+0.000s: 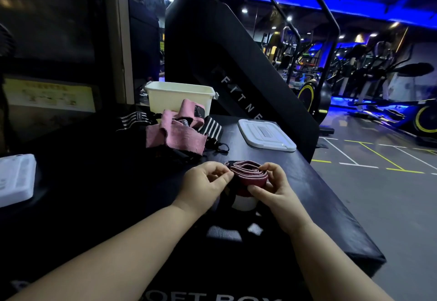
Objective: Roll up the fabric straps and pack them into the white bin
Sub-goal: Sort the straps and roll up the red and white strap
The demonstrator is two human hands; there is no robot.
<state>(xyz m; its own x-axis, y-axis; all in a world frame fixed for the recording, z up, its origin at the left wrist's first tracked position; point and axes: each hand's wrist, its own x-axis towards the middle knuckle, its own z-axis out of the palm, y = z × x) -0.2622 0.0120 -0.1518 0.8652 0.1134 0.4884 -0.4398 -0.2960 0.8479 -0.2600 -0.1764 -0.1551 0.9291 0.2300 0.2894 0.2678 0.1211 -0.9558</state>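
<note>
Partly, hands (203, 184) (272, 190) cover rolled strap (248, 173); underside hidden.

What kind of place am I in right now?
Most likely a gym: rows of exercise machines on the right, a big black machine lettered "FITNE" behind the white bin, and painted floor lines.

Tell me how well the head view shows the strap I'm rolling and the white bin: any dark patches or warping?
Head view: dim, blue-tinted light; the rolled strap between left hand and right hand reads clearly; the white bin is lit, its inside hidden; the black table sinks into shadow at left; wide-angle lens bends edge lines.
</note>
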